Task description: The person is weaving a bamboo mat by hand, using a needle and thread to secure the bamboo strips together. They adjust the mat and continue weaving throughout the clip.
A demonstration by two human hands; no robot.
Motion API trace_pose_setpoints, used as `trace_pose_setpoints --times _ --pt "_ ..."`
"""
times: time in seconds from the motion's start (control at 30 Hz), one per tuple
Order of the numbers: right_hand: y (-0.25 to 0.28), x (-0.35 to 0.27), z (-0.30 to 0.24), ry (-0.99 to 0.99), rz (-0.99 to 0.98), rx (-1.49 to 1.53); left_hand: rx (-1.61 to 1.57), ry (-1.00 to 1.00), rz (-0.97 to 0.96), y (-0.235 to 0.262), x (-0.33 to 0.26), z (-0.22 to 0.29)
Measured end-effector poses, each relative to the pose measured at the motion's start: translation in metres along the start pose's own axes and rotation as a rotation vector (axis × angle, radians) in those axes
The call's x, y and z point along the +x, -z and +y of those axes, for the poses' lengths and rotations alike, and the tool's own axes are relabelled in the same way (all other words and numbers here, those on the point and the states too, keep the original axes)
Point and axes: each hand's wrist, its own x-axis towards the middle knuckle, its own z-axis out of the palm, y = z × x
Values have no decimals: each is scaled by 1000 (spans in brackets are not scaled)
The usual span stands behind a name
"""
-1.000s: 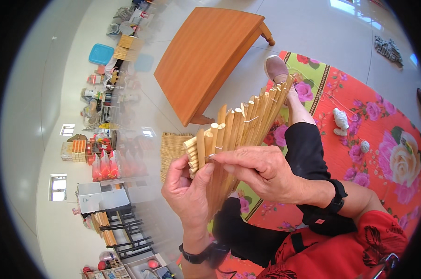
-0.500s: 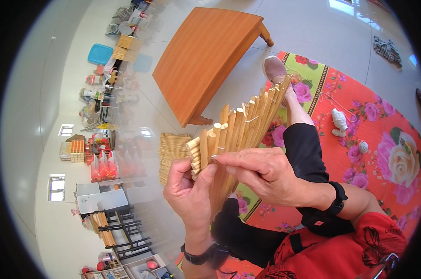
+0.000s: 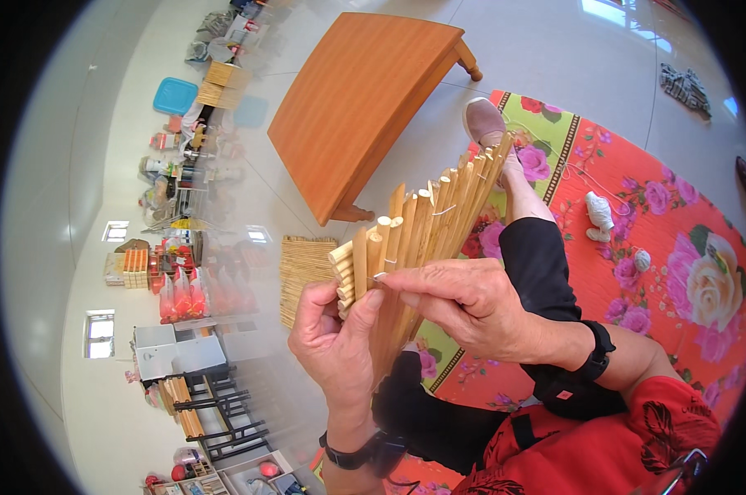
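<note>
A mat of pale wooden sticks [image 3: 426,223], bound side by side with white string, slants across my lap toward my shoe. My left hand [image 3: 336,342] is closed around its near end, the thumb pressed on the sticks and the fingers curled behind several stick ends. Thumb and index finger of my right hand [image 3: 480,305] pinch close to the left thumb, at a short bit of white string [image 3: 380,275] by the edge sticks. Further along the mat, another string end [image 3: 444,209] sticks out. My right fingertips partly cover the string they pinch.
A low wooden table [image 3: 364,99] stands beyond the mat. Under me lies a red floral floor cloth [image 3: 587,313], with a white string ball [image 3: 600,212] and a smaller ball [image 3: 642,261] on it. A finished-looking stick mat [image 3: 307,276] lies on the floor to the left.
Both hands keep their grip in nearly the same place. The view has shifted very slightly; nothing else has visibly moved.
</note>
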Motion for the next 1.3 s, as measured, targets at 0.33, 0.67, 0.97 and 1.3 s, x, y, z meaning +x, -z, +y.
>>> trace_pose_setpoints --times 0.33,0.67,0.97,1.3 --pt "6 -5 -12 6 -1 -100 85 -38 26 -6 -3 -3" --pt "49 -54 -47 -217 75 -170 418 -319 -40 -60 -56 -7" --pt "104 -138 -65 -711 159 494 458 -457 -153 -99 -113 -12" --pt "104 -147 -63 -607 151 649 377 -570 -139 -102 -115 -27"
